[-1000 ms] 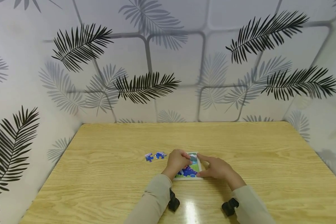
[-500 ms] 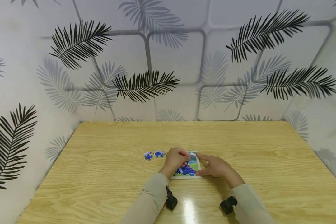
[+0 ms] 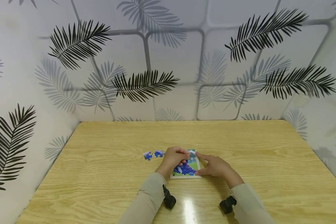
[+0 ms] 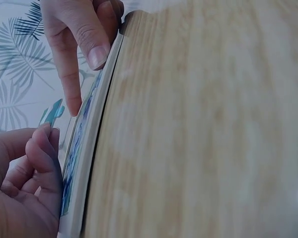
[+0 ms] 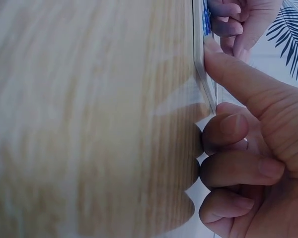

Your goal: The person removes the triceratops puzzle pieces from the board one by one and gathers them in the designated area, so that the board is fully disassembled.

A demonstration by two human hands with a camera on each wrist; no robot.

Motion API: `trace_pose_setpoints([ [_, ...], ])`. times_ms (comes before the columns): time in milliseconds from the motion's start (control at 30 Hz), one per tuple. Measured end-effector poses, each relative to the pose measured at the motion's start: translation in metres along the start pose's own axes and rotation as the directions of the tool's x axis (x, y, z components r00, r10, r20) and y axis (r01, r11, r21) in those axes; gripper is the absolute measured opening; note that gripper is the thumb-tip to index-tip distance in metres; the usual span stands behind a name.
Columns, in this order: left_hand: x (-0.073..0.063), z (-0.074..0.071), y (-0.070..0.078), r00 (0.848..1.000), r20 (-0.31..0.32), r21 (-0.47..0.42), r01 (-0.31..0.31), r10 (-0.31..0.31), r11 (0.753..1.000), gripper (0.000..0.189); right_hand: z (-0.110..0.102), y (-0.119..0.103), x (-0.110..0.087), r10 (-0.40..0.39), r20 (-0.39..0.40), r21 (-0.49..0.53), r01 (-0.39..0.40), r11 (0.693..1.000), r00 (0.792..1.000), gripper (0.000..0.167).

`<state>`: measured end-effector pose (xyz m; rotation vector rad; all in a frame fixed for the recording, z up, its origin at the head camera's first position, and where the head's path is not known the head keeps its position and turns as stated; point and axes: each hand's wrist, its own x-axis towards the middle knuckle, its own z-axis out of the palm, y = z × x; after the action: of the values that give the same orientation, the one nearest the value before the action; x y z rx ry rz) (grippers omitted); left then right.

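In the head view, a puzzle (image 3: 184,170) lies on a table (image 3: 100,171), two pieces (image 3: 147,156) to its left; the right hand (image 3: 217,167) touches its right edge, thumb (image 3: 203,171) and forefinger (image 3: 203,156) apart. Left wrist: the left hand (image 4: 32,168) pinches a teal piece (image 4: 52,113). Right wrist: the thumb rests on the rim (image 5: 198,44).

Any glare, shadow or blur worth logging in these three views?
Head view: a bright glare streak on the table, low and just right of centre. Left wrist view: dim, with a white spot at the right edge, and the puzzle seen almost edge-on. Right wrist view: also dim, table grain soft, dark rounded patches beside the right hand, shadow or reflection.
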<state>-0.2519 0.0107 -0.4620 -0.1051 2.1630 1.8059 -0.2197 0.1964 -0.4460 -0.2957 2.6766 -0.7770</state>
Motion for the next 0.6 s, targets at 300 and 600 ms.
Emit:
trace_pose_setpoints([
  [300, 0.0, -0.009, -0.005, 1.0, 0.025, -0.086, -0.012, 0.014, 0.996, 0.008, 0.002, 0.0, 0.001, 0.008, -0.002, 0.024, -0.008, 1.0, 1.0, 0.082],
  [600, -0.004, -0.034, -0.006, 1.0, 0.025, -0.062, -0.017, 0.018, 0.998, 0.011, 0.002, -0.001, 0.001, 0.038, -0.006, 0.024, -0.037, 0.999, 0.999, 0.082],
])
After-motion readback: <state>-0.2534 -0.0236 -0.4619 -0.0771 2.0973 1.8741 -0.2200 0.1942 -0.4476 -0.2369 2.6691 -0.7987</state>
